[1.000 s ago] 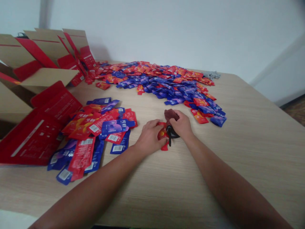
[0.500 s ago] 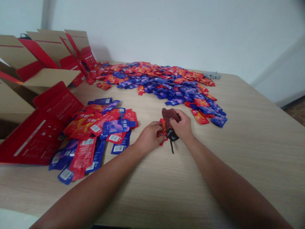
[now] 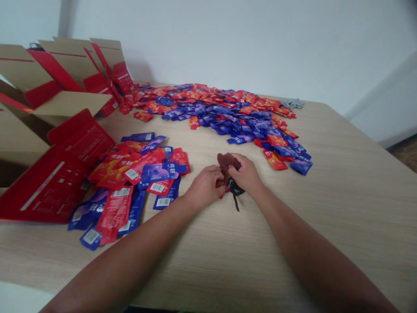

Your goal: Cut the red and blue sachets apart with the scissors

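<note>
My left hand is closed on a small red sachet, mostly covered by my fingers and a cloth. The dark brown cloth is bunched in my right hand and lies over the sachet's face. Below my right fingers hangs a black item with a thin dark strap pointing toward me; its kind I cannot make out. Both hands work close together, low over the middle of the wooden table.
Left of my hands lies a loose heap of red and blue sachets. Opened red cardboard boxes stand along the left side. A long pile of sachets curves along the back by the wall, with grey scraps at its right end.
My right hand has shifted slightly left and down with the brown cloth, which now covers more of the red sachet. My left hand stays almost in place. The camera view has moved slightly.
</note>
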Available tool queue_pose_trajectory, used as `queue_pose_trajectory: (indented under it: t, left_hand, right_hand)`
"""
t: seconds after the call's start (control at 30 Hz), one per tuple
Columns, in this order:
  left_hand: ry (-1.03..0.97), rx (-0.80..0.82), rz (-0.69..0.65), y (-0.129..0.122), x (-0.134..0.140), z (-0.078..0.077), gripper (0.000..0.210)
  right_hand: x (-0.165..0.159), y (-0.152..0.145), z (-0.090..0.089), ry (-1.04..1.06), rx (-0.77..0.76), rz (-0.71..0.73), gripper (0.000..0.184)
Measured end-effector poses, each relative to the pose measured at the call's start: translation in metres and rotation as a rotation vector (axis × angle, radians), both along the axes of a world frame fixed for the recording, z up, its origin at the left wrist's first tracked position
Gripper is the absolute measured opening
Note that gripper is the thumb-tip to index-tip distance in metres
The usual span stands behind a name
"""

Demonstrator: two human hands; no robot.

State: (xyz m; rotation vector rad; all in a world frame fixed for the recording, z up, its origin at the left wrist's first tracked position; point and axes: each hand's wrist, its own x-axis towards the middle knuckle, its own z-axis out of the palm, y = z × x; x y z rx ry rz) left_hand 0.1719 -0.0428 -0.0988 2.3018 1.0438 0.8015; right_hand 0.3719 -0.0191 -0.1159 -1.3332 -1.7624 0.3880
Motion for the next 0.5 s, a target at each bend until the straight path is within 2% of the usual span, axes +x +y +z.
queue_pose_trajectory:
  t: [0.2, 0.3, 0.37, 0.5]
  left_hand:
    - [0.01, 0.002, 0.009, -0.002, 0.0, 0.0, 0.013]
    - [0.009, 0.003, 0.003, -0.002, 0.0, -0.002, 0.01]
    - [0.0, -0.007, -0.009, -0.001, 0.0, -0.002, 0.012]
    - [-0.022, -0.023, -0.049, 0.0, -0.001, -0.001, 0.014]
  right_hand:
    - [0.011, 0.007, -0.006, -0.001, -0.001, -0.19, 0.046]
    - [0.01, 0.004, -0.004, 0.063, 0.039, -0.236, 0.043]
    - [0.008, 0.001, -0.001, 0.133, 0.079, -0.189, 0.044]
    - [0.002, -0.005, 0.002, 0.117, 0.043, 0.044, 0.047]
